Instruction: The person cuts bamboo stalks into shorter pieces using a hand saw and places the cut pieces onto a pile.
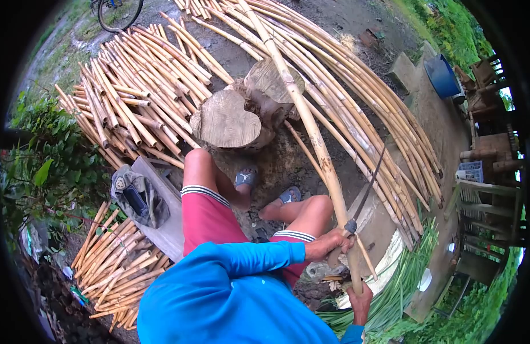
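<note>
My left hand (331,243) is closed round the handle of a long machete (370,192). Its dark, narrow blade points up and to the right, past the side of a long bamboo pole (311,129). The pole runs from the top of the view down to my right hand (360,299), whose fingers wrap round its lower end. Over the pole, the left hand's fingers hide part of the handle. A thin strip of bamboo (365,255) sticks out beside the pole between the two hands.
Two stumps (228,120) stand beyond my knees. Cut bamboo pieces (136,86) lie piled at left, with more (119,266) below a bench (162,221) holding a cap (140,198). Long poles (385,109) and green leaves (411,272) lie at right. A blue tub (441,76) stands farther off.
</note>
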Tool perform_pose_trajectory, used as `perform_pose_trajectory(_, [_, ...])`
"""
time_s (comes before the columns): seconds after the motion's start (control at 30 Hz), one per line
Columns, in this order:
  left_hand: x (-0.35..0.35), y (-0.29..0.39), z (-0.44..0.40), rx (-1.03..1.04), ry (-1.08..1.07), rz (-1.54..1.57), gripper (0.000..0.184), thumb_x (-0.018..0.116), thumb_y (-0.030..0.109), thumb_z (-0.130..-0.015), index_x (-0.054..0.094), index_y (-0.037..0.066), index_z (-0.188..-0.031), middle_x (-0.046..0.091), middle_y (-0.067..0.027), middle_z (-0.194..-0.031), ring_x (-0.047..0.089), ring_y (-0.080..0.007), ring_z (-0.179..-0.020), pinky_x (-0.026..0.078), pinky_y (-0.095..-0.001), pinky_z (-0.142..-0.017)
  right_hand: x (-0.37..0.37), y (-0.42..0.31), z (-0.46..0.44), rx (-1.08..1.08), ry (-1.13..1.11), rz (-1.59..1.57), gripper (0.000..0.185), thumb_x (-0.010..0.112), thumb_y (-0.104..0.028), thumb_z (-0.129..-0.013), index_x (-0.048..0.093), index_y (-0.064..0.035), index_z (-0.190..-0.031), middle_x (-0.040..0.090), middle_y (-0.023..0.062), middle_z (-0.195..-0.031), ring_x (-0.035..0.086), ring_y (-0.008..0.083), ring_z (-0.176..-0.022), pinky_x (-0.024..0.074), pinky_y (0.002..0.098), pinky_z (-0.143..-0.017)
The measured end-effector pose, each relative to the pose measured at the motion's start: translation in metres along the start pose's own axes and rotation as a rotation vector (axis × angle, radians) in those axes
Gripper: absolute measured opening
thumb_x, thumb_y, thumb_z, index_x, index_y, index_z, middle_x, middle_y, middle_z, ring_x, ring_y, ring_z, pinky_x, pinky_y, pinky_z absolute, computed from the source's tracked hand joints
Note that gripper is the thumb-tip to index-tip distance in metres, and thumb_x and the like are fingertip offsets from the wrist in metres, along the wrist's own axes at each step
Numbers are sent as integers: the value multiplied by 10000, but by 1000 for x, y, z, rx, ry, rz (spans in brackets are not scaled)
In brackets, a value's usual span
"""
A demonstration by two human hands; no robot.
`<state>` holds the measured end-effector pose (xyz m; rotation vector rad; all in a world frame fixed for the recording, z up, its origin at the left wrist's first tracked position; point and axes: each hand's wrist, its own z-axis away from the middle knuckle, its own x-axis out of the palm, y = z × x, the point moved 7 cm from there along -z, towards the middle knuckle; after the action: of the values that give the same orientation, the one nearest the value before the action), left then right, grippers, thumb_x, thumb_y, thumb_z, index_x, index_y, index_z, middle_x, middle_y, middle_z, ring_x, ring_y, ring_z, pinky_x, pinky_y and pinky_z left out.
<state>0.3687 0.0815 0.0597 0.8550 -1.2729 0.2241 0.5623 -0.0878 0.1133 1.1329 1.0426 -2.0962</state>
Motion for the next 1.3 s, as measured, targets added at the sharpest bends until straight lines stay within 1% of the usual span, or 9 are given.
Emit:
perform_pose_trajectory(0.03, [-5,-2,0,-21,-76,-118,227,577,138,-687,553,44,-892,525,-22,-867,523,-155,-919,437,-301,-805,0,5,3,-48,31,6,281,725,-207,-701,642,27,-831,582,157,-663,525,224,-592,450,389,-605])
perform_pose_trajectory(0.17, [-4,64,37,5,29,-416,124,579,88,-737,588,42,-850,518,3,-730,500,-123,-701,398,-252,-600,-13,31,18,60,132,231,286,747,-246,-689,639,15,-729,595,197,-615,550,372,-556,452,437,-577])
perform_pose_trajectory(0.27, [-69,97,63,93,286,-400,255,561,84,-752,635,-35,-966,673,-139,-946,646,-178,-846,517,-281,-692,-42,42,36,10,332,376,277,757,-234,-655,583,-18,-658,565,197,-591,543,416,-572,433,481,-566])
perform_pose_trajectory(0.53, [-179,198,138,432,857,-162,102,538,70,-690,527,39,-787,607,-110,-840,604,-186,-648,522,-329,-528,-175,76,81,87,736,676,288,780,-184,-656,540,-35,-710,562,171,-662,546,402,-647,434,480,-615])
perform_pose_trajectory(0.6, [-197,196,145,453,878,-102,96,536,67,-694,526,44,-786,593,-99,-821,594,-181,-636,519,-327,-520,-204,67,111,-30,965,1282,277,745,-369,-707,727,-132,-848,684,116,-815,635,359,-713,501,447,-643])
perform_pose_trajectory(0.83, [-226,158,145,407,950,-16,93,538,58,-705,524,64,-797,560,-73,-793,557,-181,-607,502,-332,-504,-341,40,161,168,950,1438,332,739,-475,-727,708,-151,-790,652,68,-762,620,308,-676,479,454,-611])
perform_pose_trajectory(1.13, [-234,142,144,354,940,-11,112,539,46,-686,507,67,-791,545,-71,-770,536,-184,-592,486,-337,-503,-409,3,193,-449,958,1478,437,719,-525,-723,629,-124,-574,593,78,-584,563,318,-560,396,472,-508])
perform_pose_trajectory(1.2, [-241,148,145,422,950,-67,122,538,43,-674,507,63,-791,545,-74,-767,537,-183,-589,485,-332,-503,-396,-11,195,-153,998,1578,463,719,-561,-712,649,-130,-557,598,75,-562,573,299,-546,363,493,-482])
perform_pose_trajectory(1.3, [-240,160,150,472,960,-117,110,548,59,-676,520,52,-782,558,-80,-773,551,-176,-591,489,-318,-512,-396,32,183,-129,934,1046,266,762,-139,-692,537,-20,-767,553,175,-752,547,395,-760,439,474,-687])
